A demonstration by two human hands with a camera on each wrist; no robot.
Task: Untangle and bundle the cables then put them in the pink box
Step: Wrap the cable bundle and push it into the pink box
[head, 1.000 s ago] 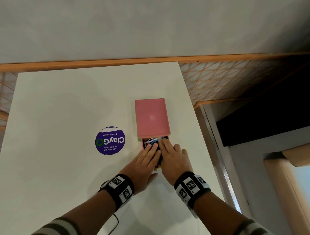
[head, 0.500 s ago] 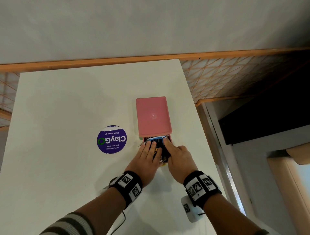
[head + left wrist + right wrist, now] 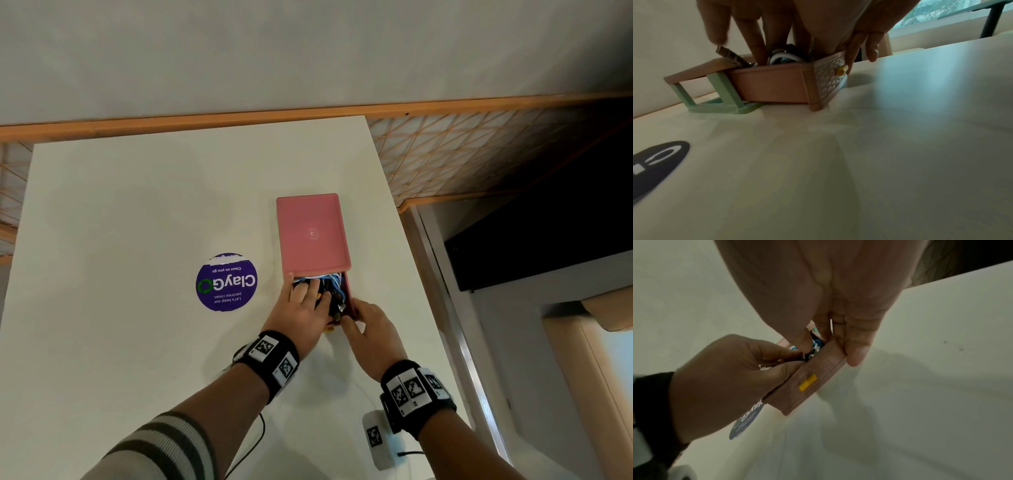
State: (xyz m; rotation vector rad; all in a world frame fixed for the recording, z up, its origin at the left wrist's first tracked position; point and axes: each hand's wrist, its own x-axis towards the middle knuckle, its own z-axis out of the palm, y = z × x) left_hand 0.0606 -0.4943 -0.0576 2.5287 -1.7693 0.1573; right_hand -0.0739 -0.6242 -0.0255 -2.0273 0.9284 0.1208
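The pink box [image 3: 313, 233] lies on the white table [image 3: 137, 205] with its drawer [image 3: 350, 294] pulled out toward me. Bundled black, white and blue cables [image 3: 330, 286] fill the drawer. My left hand [image 3: 308, 298] lies over them and its straight fingers [image 3: 756, 45] press down into the drawer [image 3: 772, 84]. My right hand [image 3: 352, 315] pinches the drawer's near right corner, with the thumb [image 3: 801, 342] inside and the fingers [image 3: 855, 345] outside. A yellow knob [image 3: 807, 382] sits on the drawer front [image 3: 818, 369]. A metal plug [image 3: 729, 55] sticks up at the lid's edge.
A round purple sticker [image 3: 226, 281] is stuck to the table left of the box. The table's right edge [image 3: 416, 291] runs close beside the box. A white tagged device [image 3: 376, 438] and a thin black cord [image 3: 255, 442] lie near my wrists.
My right hand slid off the cables to the drawer's near right corner and took hold of it. My left hand stayed on the cables.
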